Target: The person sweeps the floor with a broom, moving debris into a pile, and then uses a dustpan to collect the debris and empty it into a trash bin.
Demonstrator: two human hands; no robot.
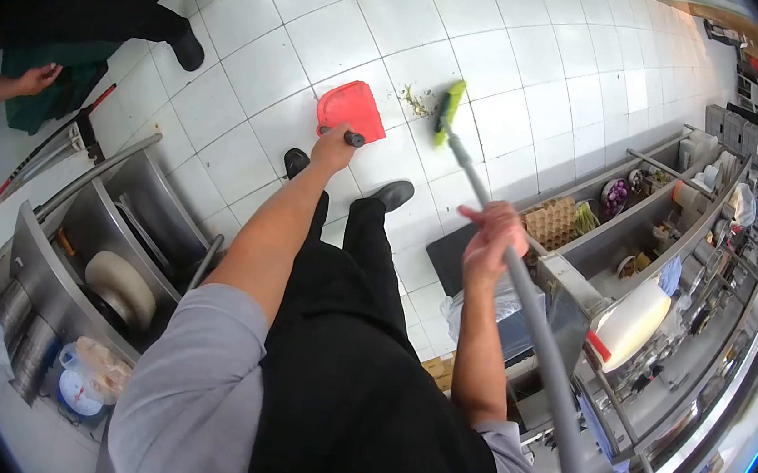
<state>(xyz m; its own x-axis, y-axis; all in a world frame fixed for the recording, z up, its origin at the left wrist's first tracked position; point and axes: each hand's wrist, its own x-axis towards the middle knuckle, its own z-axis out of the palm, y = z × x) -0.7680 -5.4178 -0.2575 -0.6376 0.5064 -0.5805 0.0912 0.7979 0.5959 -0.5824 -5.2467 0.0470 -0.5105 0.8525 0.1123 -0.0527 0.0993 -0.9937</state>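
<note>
My left hand is wrapped round the dark handle of a red dustpan, whose pan is over the white tiles in front of my shoes. In my right hand is the grey pole of a broom, with the thumb sticking out to the side. The broom's green bristle head is at the floor ahead. Between it and the dustpan lies a small heap of food scraps, apart from the pan.
Another person's shoes and open hand show at upper left, near a dark green bin. Metal shelving stands left. Along the right runs a counter with an egg tray and a white board.
</note>
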